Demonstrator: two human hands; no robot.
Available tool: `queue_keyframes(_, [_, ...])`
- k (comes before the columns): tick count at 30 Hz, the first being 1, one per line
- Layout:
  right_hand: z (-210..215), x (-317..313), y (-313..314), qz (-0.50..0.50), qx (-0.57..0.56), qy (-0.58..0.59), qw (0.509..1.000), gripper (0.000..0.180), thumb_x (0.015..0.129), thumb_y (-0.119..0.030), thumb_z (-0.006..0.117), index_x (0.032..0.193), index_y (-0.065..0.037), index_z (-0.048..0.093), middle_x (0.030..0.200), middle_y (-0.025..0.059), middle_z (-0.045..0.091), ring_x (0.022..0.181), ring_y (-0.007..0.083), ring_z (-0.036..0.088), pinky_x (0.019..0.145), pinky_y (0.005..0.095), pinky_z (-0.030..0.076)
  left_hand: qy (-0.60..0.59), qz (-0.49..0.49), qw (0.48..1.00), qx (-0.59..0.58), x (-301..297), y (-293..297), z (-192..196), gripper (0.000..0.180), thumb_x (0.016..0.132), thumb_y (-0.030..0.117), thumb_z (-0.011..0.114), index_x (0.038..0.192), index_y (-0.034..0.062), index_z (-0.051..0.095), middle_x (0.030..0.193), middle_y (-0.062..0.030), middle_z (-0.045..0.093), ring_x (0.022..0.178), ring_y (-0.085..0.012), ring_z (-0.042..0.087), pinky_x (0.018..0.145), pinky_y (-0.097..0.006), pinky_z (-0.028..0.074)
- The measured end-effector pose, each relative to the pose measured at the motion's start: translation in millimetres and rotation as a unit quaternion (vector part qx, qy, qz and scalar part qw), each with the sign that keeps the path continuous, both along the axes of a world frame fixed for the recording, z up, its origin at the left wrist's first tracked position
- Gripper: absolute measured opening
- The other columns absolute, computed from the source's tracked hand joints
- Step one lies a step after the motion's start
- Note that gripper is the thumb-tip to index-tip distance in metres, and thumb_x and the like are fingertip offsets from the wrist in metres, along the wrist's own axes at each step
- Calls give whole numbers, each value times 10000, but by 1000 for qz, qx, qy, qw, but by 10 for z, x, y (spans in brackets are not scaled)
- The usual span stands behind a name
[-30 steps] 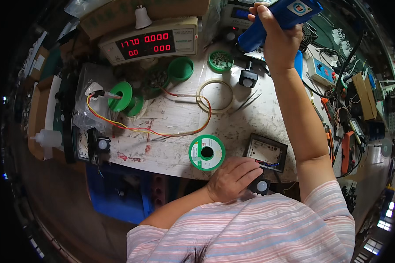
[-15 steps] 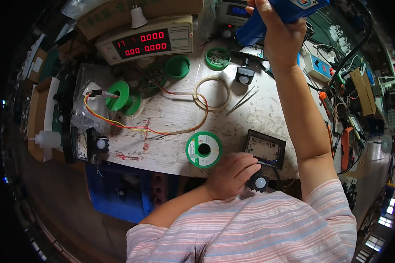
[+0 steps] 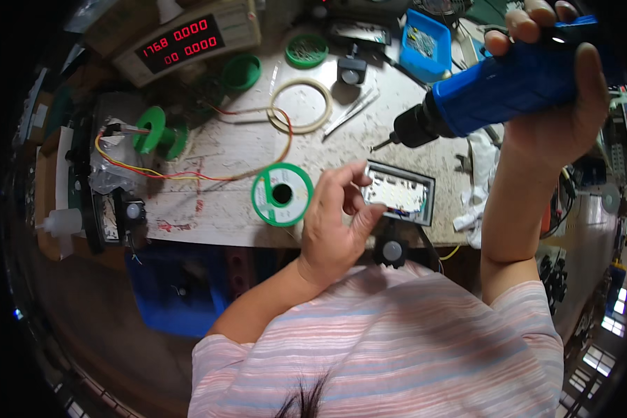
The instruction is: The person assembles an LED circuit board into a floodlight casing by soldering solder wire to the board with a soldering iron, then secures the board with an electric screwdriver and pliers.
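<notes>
My right hand (image 3: 561,136) is wrapped round a blue power screwdriver (image 3: 519,87). Its black nose and thin bit (image 3: 386,144) point down and left, ending just above the bench; whether a screw sits on the tip is too small to tell. Close to the front edge lies a dark rectangular lamp housing (image 3: 430,205) with a pale board (image 3: 400,191) inside. My left hand (image 3: 334,223) grips its left side, thumb at the lower corner and fingertips at the upper one. Against the housing's near side is a black sensor with a round white dome (image 3: 391,251).
A green-rimmed solder reel (image 3: 301,198) stands left of my left hand. Beyond lie tweezers (image 3: 352,115), a tape roll (image 3: 324,94), a second sensor (image 3: 352,70), a blue tray of small parts (image 3: 435,66) and a red-digit meter (image 3: 184,42). White cloth (image 3: 484,181) lies right.
The screwdriver has come down from the far side toward the housing, its bit now in view. My left hand has moved from beside the sensor to the housing's left side. The view has shifted.
</notes>
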State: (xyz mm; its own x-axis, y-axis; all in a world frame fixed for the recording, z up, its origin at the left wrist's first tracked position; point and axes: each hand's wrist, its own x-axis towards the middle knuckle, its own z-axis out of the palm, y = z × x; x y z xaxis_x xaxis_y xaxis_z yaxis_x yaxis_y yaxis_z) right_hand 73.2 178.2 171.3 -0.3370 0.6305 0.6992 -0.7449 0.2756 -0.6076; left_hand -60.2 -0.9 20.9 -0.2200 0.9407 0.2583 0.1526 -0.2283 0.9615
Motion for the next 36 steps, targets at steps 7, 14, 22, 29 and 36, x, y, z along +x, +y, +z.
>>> queue_keyframes(7, [-45, 275, -272, 19, -24, 18, 999, 503, 1005, -254, 624, 1387, -35, 381, 1087, 197, 670, 928, 287, 719, 766, 456, 641, -205, -145, 951, -183, -30, 109, 160, 397, 966, 262, 717, 1239, -10, 621, 1017, -30, 671, 816, -29, 545, 666, -170, 418])
queue_keyframes(14, [-133, 347, -341, 28, -32, 33, 999, 519, 997, -258, 636, 1389, -37, 377, 1085, 199, 670, 928, 290, 719, 768, 455, 640, -188, -122, 953, -205, 63, 56, 148, 154, 915, 96, 751, 1021, -4, 700, 881, -4, 720, 760, -46, 615, 668, -209, 491])
queue_keyframes(22, [-174, 353, -404, 35, -38, 37, 998, 537, 989, -263, 649, 1391, -39, 372, 1084, 201, 671, 928, 294, 719, 770, 454, 639, 12, -90, 983, -161, 68, 41, 218, 142, 879, 20, 772, 983, -4, 679, 900, -26, 712, 830, -61, 655, 697, -189, 494])
queue_keyframes(29, [-179, 293, -416, 43, -38, 37, 998, 554, 982, -267, 661, 1393, -40, 367, 1082, 203, 672, 928, 297, 720, 772, 454, 637, -49, -65, 987, -137, 97, 57, 168, 120, 833, 33, 786, 937, 20, 727, 799, -13, 674, 677, -69, 614, 585, -234, 464])
queue_keyframes(36, [-193, 362, -458, 49, -42, 36, 997, 570, 975, -271, 672, 1395, -41, 363, 1081, 205, 673, 928, 300, 720, 774, 453, 636, 131, -69, 985, -83, 64, 73, 212, 150, 788, 7, 809, 847, -1, 672, 770, -25, 660, 669, -72, 593, 599, -210, 456])
